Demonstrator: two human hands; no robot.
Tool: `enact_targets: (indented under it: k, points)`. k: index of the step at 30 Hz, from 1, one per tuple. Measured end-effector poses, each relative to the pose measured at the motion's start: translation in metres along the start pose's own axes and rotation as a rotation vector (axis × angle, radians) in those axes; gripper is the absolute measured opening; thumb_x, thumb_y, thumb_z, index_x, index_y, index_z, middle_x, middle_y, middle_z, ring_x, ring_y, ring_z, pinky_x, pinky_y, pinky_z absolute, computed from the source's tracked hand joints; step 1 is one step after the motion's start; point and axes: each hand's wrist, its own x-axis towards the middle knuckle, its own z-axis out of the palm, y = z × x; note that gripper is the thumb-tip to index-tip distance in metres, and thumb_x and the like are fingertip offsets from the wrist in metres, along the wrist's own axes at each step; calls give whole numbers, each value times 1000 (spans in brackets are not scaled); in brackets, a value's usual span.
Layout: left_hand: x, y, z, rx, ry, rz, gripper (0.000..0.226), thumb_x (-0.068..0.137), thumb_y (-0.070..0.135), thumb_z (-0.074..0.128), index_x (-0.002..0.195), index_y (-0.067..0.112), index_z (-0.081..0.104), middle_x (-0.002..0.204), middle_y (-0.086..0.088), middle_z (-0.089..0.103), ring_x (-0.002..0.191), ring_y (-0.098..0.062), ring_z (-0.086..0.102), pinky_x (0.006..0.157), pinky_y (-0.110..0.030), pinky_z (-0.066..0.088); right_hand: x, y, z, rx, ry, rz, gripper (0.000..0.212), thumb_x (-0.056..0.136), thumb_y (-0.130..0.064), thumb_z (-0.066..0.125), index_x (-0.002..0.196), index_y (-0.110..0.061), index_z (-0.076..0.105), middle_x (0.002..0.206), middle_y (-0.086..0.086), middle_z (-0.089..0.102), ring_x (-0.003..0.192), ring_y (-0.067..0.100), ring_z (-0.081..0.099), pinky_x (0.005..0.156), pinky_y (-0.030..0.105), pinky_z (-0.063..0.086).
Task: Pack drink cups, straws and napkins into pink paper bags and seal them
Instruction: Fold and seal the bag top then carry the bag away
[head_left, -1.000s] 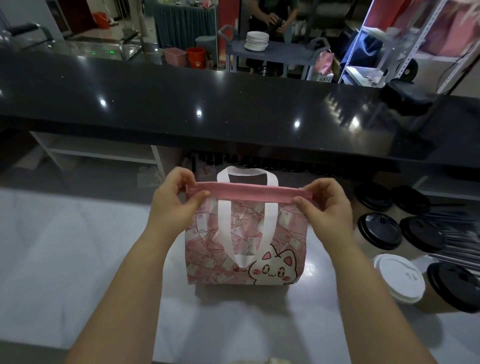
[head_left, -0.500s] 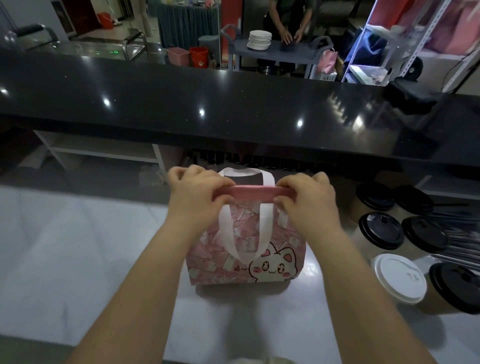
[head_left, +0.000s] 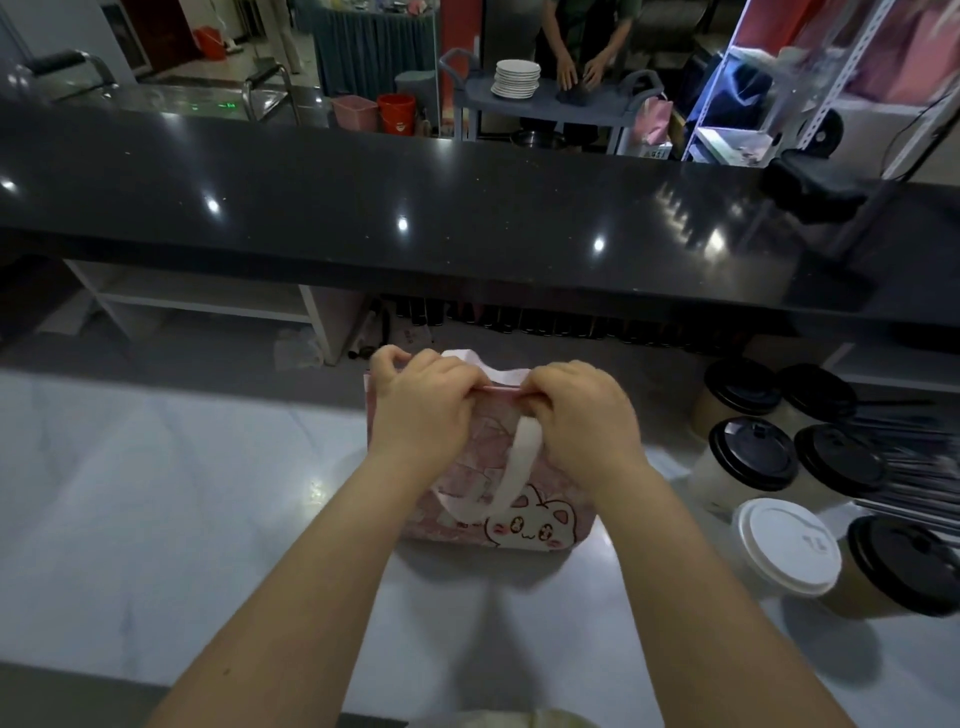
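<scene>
A pink paper bag (head_left: 524, 525) with a cartoon cat and white handles stands on the white marble counter (head_left: 156, 519) straight ahead. My left hand (head_left: 423, 410) and my right hand (head_left: 582, 415) sit close together on the bag's folded top edge, fingers curled over it and pinching it near the middle. A white handle loop hangs down the bag's front between my wrists. What is inside the bag is hidden.
Several lidded drink cups stand to the right, most with black lids (head_left: 753, 454) and one with a white lid (head_left: 789, 545). A bundle of dark straws (head_left: 914, 467) lies at the far right. A black raised counter (head_left: 467, 208) runs behind; a person works at a cart beyond.
Both hands slid inward along the folded top, from its outer ends to its middle, and now nearly touch. The bag's top has been pressed lower.
</scene>
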Motion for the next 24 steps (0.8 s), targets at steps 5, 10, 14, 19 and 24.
enact_targets:
  k: [5, 10, 14, 19, 24]
  points:
    - [-3, -30, -14, -16, -21, -114, 13, 89, 18, 64, 88, 30, 70, 85, 15, 65, 91, -15, 56, 85, -34, 18, -4, 35, -19, 6, -10, 82, 16, 88, -12, 59, 81, -23, 68, 76, -9, 62, 78, 18, 57, 78, 36, 40]
    - [2, -51, -23, -84, -48, -133, 8, 86, 22, 70, 86, 30, 71, 78, 20, 57, 84, -11, 55, 93, -34, 25, -9, 45, -15, 67, 82, 134, 17, 89, -9, 60, 85, -21, 73, 70, -21, 47, 80, 17, 51, 78, 37, 41]
    - [-5, -64, -28, -189, -80, -100, 21, 82, -1, 67, 85, 19, 74, 74, 16, 61, 77, -17, 62, 88, -53, 48, -14, 58, -11, 165, 60, 234, 23, 90, -8, 55, 90, -24, 71, 80, -8, 53, 84, 18, 52, 74, 33, 44]
    - [-20, -65, -14, -353, 127, -145, 30, 79, 9, 78, 105, 23, 72, 97, 9, 66, 89, -2, 57, 89, -29, 52, -20, 61, 3, 471, 164, 324, 19, 91, -12, 59, 98, -29, 65, 88, -19, 63, 87, 3, 60, 73, 23, 50]
    - [-73, -70, 5, -775, 114, -602, 55, 73, 21, 85, 117, 38, 57, 113, 12, 67, 104, -5, 64, 80, -19, 53, -70, 75, 32, 919, 192, 428, 38, 79, -36, 74, 115, -31, 60, 108, -12, 68, 101, 7, 64, 86, 28, 54]
